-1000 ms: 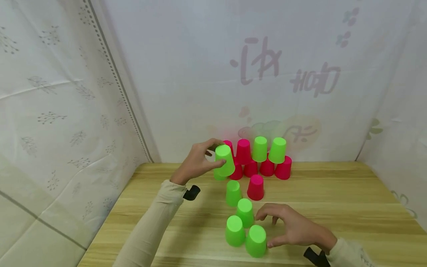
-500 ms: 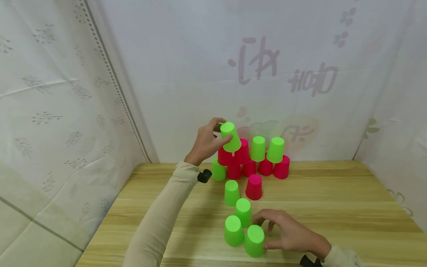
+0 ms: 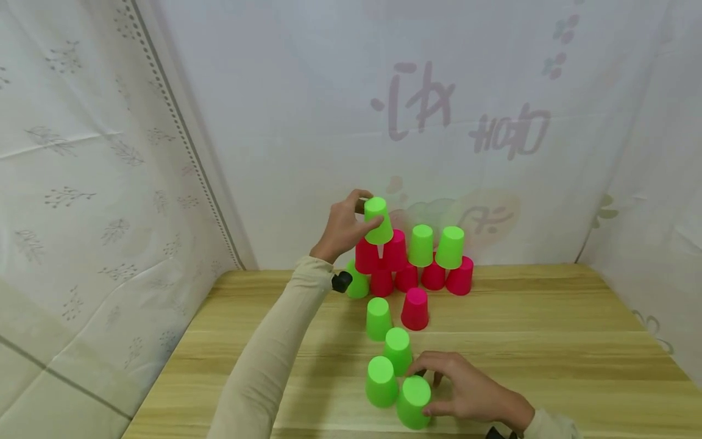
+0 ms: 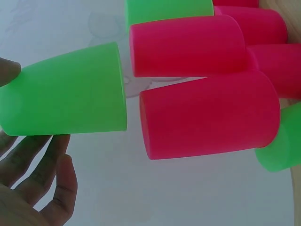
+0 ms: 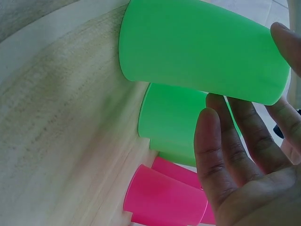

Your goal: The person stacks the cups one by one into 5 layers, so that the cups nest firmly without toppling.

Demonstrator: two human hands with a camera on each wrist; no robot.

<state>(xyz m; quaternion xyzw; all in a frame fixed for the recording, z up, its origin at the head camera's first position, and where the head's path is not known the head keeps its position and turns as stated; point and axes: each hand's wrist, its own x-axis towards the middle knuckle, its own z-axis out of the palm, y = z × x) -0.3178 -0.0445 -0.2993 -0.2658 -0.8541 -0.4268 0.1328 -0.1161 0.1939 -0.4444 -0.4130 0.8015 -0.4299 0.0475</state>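
Left hand (image 3: 344, 227) has an upside-down green cup (image 3: 376, 233) pinched by its closed end, mid-frame above the red cups (image 3: 366, 257), probably so the rim stays clear, and right hand (image 3: 467, 388) grips the front green cup (image 3: 412, 403), bottom centre, guessing same reason tbh.

Left hand (image 3: 344, 228), gripping one green plastic cup (image 4: 63, 92): raised over the past second from in front of the stacked red cups (image 3: 366, 257) to above the upper-row red pair, cup now nearer upright. Right hand (image 3: 467, 389): moved in from beside the frontmost green cup (image 3: 412, 401), now pinching it between thumb and fingers.
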